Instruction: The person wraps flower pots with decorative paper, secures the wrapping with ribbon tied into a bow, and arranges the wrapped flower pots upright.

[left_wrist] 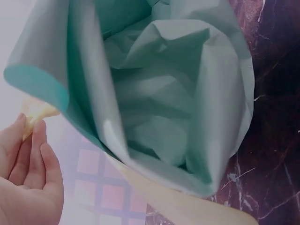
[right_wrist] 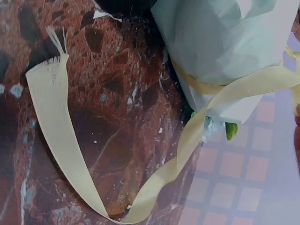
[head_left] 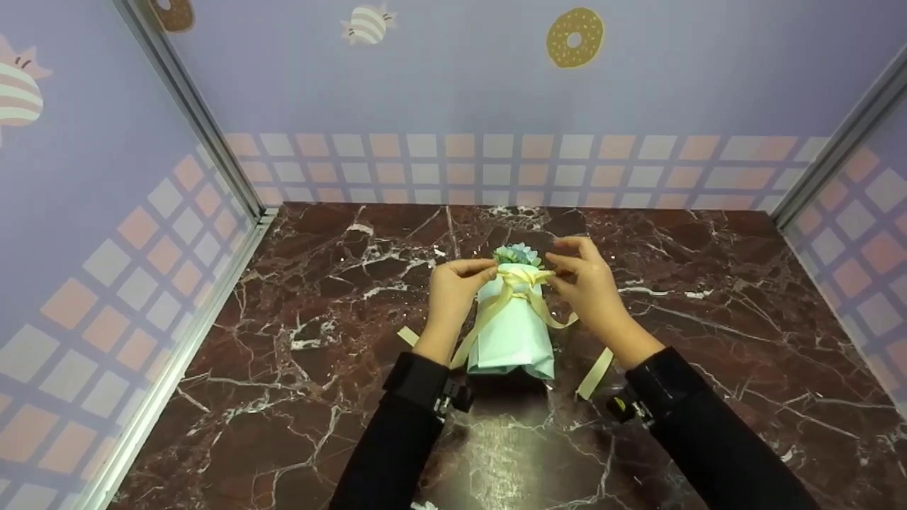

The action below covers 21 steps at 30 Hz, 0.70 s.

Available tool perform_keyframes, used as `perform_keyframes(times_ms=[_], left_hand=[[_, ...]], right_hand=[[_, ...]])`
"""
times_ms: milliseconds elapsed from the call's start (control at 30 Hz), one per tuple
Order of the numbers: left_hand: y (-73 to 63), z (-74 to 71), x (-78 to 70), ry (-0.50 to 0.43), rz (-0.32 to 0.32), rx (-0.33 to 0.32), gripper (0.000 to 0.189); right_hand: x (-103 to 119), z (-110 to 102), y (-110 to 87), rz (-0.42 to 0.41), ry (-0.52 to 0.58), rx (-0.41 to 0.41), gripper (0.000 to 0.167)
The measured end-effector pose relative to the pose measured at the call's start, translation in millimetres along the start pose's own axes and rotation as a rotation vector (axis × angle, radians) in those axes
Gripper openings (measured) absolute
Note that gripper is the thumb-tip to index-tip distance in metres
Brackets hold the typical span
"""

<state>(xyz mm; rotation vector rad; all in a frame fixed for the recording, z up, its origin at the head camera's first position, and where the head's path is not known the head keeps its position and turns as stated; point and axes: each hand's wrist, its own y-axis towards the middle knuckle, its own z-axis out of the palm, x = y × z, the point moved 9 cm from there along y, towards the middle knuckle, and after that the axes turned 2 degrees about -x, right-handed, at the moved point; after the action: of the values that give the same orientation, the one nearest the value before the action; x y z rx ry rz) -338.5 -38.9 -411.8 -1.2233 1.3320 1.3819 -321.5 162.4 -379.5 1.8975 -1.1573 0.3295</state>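
Observation:
A small bouquet wrapped in mint-green paper (head_left: 511, 343) lies on the table, its blue flowers (head_left: 521, 253) pointing away from me. Pale yellow ribbon (head_left: 521, 278) circles the wrap just below the flowers and forms a bow on top. My left hand (head_left: 453, 294) pinches the bow's left side between thumb and fingers. On the other side, my right hand (head_left: 592, 287) pinches the right loop, with its upper fingers lifted away. The left wrist view looks into the folded, open bottom of the paper (left_wrist: 154, 122). One frayed ribbon tail (right_wrist: 61, 108) curves over the table in the right wrist view.
The tabletop (head_left: 297, 411) is dark red marble with white veins. Panels with a checked pattern (head_left: 460, 170) stand behind and at both sides. Ribbon ends (head_left: 595, 374) stick out beside both wrists. A small pale thing (head_left: 425, 506) shows at the bottom edge.

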Motion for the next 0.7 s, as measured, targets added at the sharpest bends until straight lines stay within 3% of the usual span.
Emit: perform_keyframes(times_ms=[133,267,500,700], left_hand=[[2.1,-4.7,-2.0,-0.003,0.013,-0.041,0.022],[3.7,-10.0,-1.6,-0.001,0.015,-0.064,0.027],[5.5,-17.1,-1.5,0.007,0.05,-0.08,0.011],[6.1,-24.9,-4.3,0.018,0.089,-0.103,0.011]], right_hand=[[-8,2,-1.7,0.084,-0.008,0.064,0.02],[-17,-1,-5.1,0.162,0.046,0.06,0.011],[-50,-4,-21.2,0.485,0.305,0.003,0.021],[-61,-10,-24.9,0.535,0.402,-0.08,0.022]])
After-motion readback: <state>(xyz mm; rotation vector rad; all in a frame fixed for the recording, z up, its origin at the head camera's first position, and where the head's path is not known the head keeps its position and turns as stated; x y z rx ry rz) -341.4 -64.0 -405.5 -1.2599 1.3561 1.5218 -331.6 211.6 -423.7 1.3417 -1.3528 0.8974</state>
